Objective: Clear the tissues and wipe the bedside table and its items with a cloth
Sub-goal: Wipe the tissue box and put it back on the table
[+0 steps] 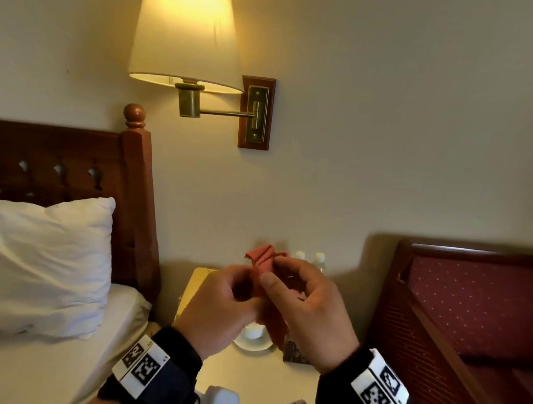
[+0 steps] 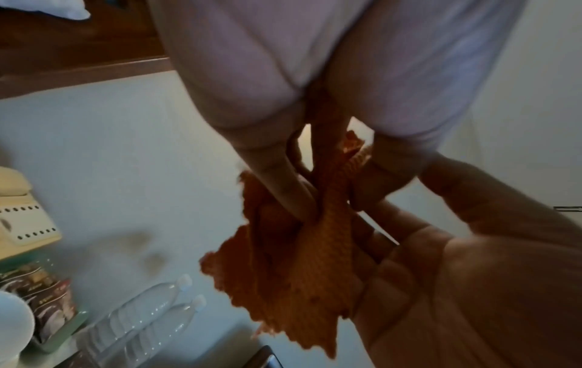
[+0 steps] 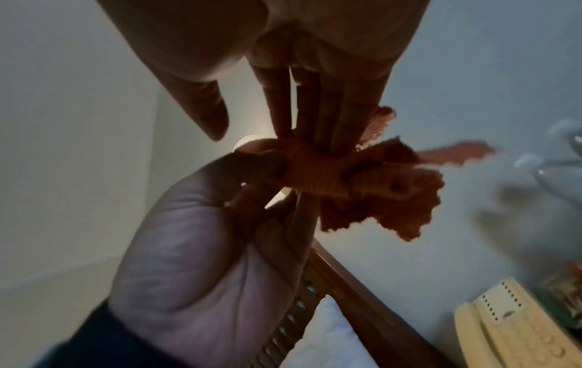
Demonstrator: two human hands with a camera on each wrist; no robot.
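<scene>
An orange-red cloth (image 1: 263, 262) is bunched up in the air above the bedside table (image 1: 259, 378), held by both hands. My left hand (image 1: 243, 286) grips its lower folds with curled fingers (image 2: 283, 184). My right hand (image 1: 275, 273) pinches the upper folds between thumb and fingers (image 3: 315, 112). In the left wrist view the cloth (image 2: 293, 274) hangs in jagged-edged layers. In the right wrist view the cloth (image 3: 378, 189) fans out to the right. The hands hide much of the table top.
On the table stand a white cup on a saucer (image 1: 252, 337), two water bottles (image 2: 148, 313), a cream telephone (image 3: 510, 323) and a tray of sachets (image 2: 47, 298). The bed with its pillow (image 1: 29, 259) lies left, a wooden chair (image 1: 476, 322) right, and a wall lamp (image 1: 188, 25) hangs above.
</scene>
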